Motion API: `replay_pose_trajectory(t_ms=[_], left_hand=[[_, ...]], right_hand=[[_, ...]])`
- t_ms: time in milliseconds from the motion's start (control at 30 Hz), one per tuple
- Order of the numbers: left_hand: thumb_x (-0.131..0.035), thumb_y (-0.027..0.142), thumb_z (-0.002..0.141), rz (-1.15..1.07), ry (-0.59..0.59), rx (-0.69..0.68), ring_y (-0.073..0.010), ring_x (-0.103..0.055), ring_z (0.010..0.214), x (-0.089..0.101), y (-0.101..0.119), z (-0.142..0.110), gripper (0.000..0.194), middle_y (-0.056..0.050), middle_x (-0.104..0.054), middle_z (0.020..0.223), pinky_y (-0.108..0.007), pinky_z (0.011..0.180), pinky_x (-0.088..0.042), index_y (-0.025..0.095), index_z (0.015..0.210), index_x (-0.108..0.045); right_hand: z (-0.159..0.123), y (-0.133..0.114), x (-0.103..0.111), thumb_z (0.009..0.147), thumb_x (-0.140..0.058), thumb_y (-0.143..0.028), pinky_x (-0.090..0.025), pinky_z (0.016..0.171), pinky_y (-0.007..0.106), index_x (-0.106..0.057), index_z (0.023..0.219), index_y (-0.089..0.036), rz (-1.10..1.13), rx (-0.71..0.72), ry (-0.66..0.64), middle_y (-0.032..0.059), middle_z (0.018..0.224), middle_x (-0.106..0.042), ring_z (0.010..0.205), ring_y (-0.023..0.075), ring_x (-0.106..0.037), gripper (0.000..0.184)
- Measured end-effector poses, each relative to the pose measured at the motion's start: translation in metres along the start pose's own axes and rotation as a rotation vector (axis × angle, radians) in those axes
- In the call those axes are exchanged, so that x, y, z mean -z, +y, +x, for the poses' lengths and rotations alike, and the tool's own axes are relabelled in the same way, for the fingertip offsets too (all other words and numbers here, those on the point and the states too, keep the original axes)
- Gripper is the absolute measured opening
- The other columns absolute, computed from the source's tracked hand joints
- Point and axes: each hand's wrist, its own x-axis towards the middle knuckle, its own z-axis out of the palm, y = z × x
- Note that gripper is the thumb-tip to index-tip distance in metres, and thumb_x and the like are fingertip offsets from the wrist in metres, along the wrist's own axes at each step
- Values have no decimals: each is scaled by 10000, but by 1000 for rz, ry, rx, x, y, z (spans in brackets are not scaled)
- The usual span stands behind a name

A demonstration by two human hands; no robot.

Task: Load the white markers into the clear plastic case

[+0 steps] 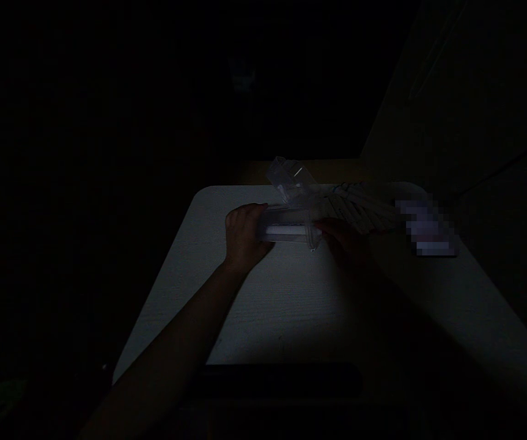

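Observation:
A clear plastic box [286, 233] with a white strip inside lies sideways between my two hands, low over the table. Its left end is in my left hand [244, 237], whose fingers wrap round it. My right hand [343, 241], deep in shadow, has its fingertips closed at the rimmed right end of the box. Just behind stands another clear plastic piece [293, 178], tilted, perhaps a lid or a second box. Several slim, pale, stick-like things [359, 208] lie in a bunch beyond my right hand; the dark hides what they are.
The light table [263, 305] has rounded far corners. A phone-like thing [433, 235], blurred into blocks, rests near its right edge. A dark bar [282, 379] runs along the near edge. A thin cable [511, 162] crosses on the right. Darkness hides most surroundings.

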Motion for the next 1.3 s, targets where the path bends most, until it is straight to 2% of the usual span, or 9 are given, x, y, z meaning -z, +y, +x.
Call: replay_pose_trajectory(t_ms=[133, 333, 533, 733, 900, 1033, 1100, 1300], left_hand=[[-713, 328, 648, -13, 1, -5, -347, -589, 1197, 0, 0, 0, 710, -115, -665, 1269, -491, 1052, -429, 230, 1331, -545], [-717, 348, 646, 3, -2, -13, -343, -595, 1181, 0, -1, 0, 708, -108, -675, 1262, -496, 1044, -438, 239, 1325, -551], [-719, 326, 635, 4, 23, -23, -337, -607, 1161, 1, 1, 1, 710, -104, -687, 1245, -491, 1031, -447, 233, 1318, -551], [-711, 324, 654, -10, 20, -10, -337, -604, 1175, 1, 2, 1, 683, -109, -682, 1248, -493, 1043, -439, 238, 1313, -551], [-698, 347, 643, -34, 8, 15, -345, -592, 1198, 0, 0, 1, 697, -109, -668, 1261, -499, 1062, -432, 238, 1314, -543], [-705, 345, 635, -28, 13, 15, -345, -594, 1188, 0, 0, 1, 712, -110, -672, 1255, -496, 1054, -439, 232, 1320, -546], [-704, 341, 641, -29, 21, 12, -344, -593, 1188, 0, 0, 1, 709, -111, -670, 1258, -493, 1053, -438, 231, 1323, -546], [-701, 358, 669, -24, 12, 25, -346, -589, 1197, -1, 1, 1, 677, -118, -668, 1266, -494, 1053, -431, 231, 1315, -546]], right_hand=[[0, 1, -1, 1033, -406, -277, -613, 971, 383, -728, 1203, -233, 2, 17, 16, 96, 1233, -754, 1148, 206, -718, 366], [-1, 2, 1, 1010, -414, -212, -622, 899, 368, -729, 1156, -227, -17, 65, 73, 88, 1137, -774, 1068, 206, -738, 347], [-1, 0, 5, 1012, -412, -205, -613, 940, 369, -714, 1172, -221, -20, 33, 68, 94, 1161, -764, 1100, 204, -729, 342], [-4, 3, -3, 1051, -375, -279, -600, 986, 400, -695, 1232, -247, 2, 51, 53, 93, 1236, -735, 1159, 210, -699, 369], [-7, 8, -5, 1062, -349, -348, -576, 993, 411, -653, 1308, -239, -31, 43, 138, 122, 1194, -720, 1120, 230, -691, 406], [-8, 7, -2, 1058, -361, -309, -570, 969, 394, -638, 1335, -259, -70, 93, 204, 113, 1196, -718, 1119, 230, -689, 394], [-7, 5, 1, 1055, -363, -280, -570, 953, 387, -635, 1334, -261, -81, 112, 197, 107, 1171, -726, 1092, 225, -693, 390], [-7, 10, 10, 1032, -381, -329, -557, 985, 444, -675, 1246, -231, -145, -3, 203, 133, 1156, -725, 1088, 268, -685, 376]])
